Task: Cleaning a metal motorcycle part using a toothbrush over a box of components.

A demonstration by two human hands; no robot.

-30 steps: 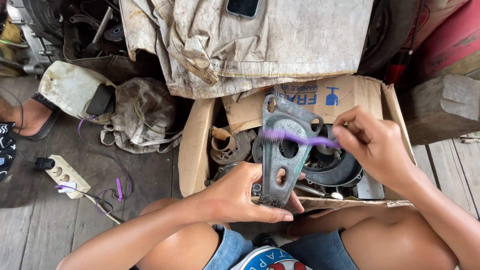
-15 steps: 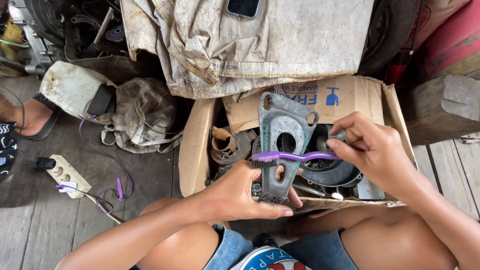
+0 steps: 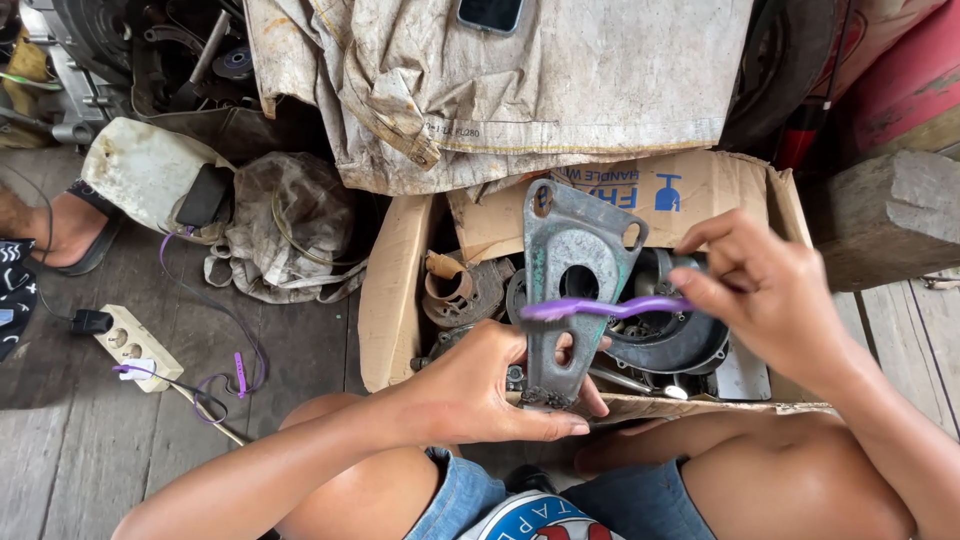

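Brushing step: left hand (image 3: 480, 385) grips the grey metal bracket (image 3: 570, 285) upright over the cardboard box's (image 3: 385, 300) near edge, right hand (image 3: 765, 290) pinching a purple toothbrush (image 3: 600, 308) across it; likely next, firm even strokes.

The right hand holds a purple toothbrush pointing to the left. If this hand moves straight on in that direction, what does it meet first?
The right hand would most likely meet the grey metal bracket first, held upright by the left hand, since the purple toothbrush already lies across its face. Depth is unclear, so the hand might pass just in front.
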